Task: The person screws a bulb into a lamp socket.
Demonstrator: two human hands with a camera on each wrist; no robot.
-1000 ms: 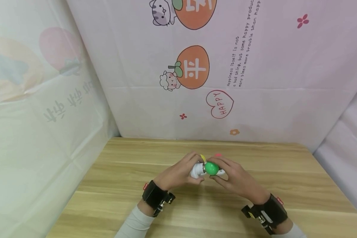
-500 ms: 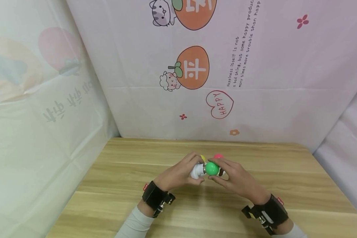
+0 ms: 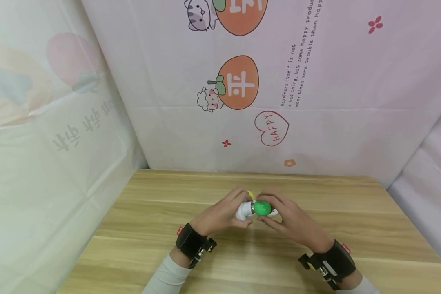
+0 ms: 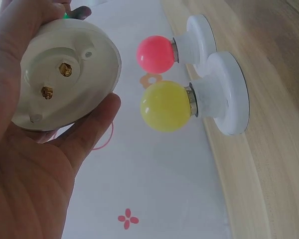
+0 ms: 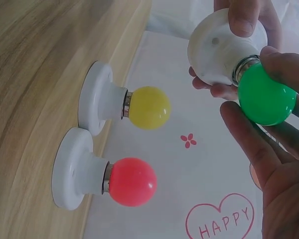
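Above the table, my left hand grips a white lamp holder by its round base. Its hollow underside, with two brass screws, faces the left wrist camera. The thumb and fingers of my right hand pinch a green light bulb. That bulb's metal cap sits at the holder's mouth, with a strip of metal still showing in the right wrist view. How deep the cap sits is hidden.
Behind the hands, a yellow bulb and a pink bulb stand in white lamp holders on the wooden table. Their bases are side by side. A printed cloth hangs along the table's back edge.
My right fingers have shifted round the green bulb, and they now hide the pink bulb that showed half a second ago in the head view. My left hand and the lamp holder stay put.
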